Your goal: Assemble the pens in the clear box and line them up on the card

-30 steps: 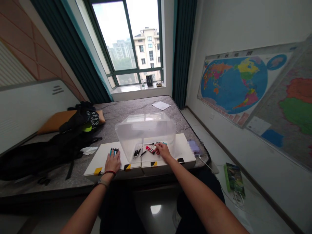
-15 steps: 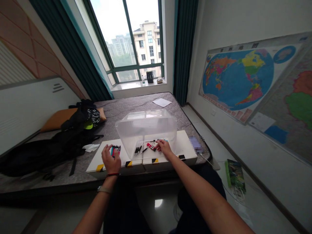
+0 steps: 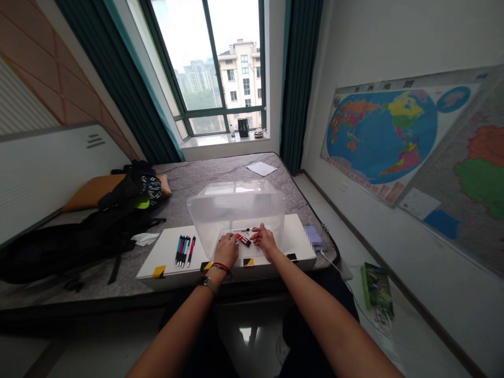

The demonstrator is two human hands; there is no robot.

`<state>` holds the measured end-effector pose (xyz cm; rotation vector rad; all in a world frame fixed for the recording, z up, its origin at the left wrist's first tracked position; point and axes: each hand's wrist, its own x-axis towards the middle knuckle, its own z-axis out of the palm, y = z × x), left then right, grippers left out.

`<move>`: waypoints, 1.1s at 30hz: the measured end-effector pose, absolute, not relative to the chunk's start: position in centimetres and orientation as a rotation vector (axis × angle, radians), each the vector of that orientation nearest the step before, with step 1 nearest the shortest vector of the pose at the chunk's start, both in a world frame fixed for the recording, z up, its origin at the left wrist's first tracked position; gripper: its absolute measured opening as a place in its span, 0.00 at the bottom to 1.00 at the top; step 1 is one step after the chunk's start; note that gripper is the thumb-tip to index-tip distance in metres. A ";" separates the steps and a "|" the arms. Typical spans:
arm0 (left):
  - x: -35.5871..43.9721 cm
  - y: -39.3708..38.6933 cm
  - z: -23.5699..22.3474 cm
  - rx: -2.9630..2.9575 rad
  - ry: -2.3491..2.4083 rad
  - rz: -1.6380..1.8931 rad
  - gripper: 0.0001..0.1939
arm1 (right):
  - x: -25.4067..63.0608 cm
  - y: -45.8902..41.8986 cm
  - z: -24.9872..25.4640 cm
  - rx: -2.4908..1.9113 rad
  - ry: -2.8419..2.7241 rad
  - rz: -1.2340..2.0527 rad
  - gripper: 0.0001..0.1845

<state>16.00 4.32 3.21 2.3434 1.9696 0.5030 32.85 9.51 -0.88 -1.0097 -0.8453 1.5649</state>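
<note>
A clear plastic box [image 3: 236, 207] lies tipped on its side, its opening facing me. My left hand [image 3: 226, 251] is in the opening, fingers curled down over the spot where black pens lay; what it holds, if anything, is hidden. My right hand [image 3: 264, 242] hovers on the other side of the opening, fingers apart and nothing seen in them. Between the hands lie red-and-black pieces [image 3: 244, 240], too small to name surely. Behind them is a small dark piece [image 3: 245, 229]. Left of the box, several click pens [image 3: 181, 251] lie side by side, with a pink-and-black pen [image 3: 191, 251] slightly apart.
Long white boxes [image 3: 155, 257] with yellow-black tape sit along the edge of a grey mattress [image 3: 177, 184]. A black bag [image 3: 79, 236] and a tissue [image 3: 145, 239] are on the left. To the right is a blurred phone-like object [image 3: 314, 237] with a cable.
My left hand has left the row of click pens and moved right, into the box opening, covering the black pens. The right hand's fingers have spread and drawn back slightly from the small pieces.
</note>
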 end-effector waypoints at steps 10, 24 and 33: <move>16.2 5.2 2.5 2.296 2.164 0.379 0.12 | 32.9 9.5 -1.0 -0.995 -0.846 1.562 0.35; 17.7 5.0 1.9 2.350 1.814 0.952 0.09 | 32.4 9.4 -1.1 -0.997 -0.949 1.479 0.21; 18.2 5.5 0.1 2.362 1.694 1.225 0.09 | 32.3 9.7 -2.0 -0.895 -0.902 1.492 0.20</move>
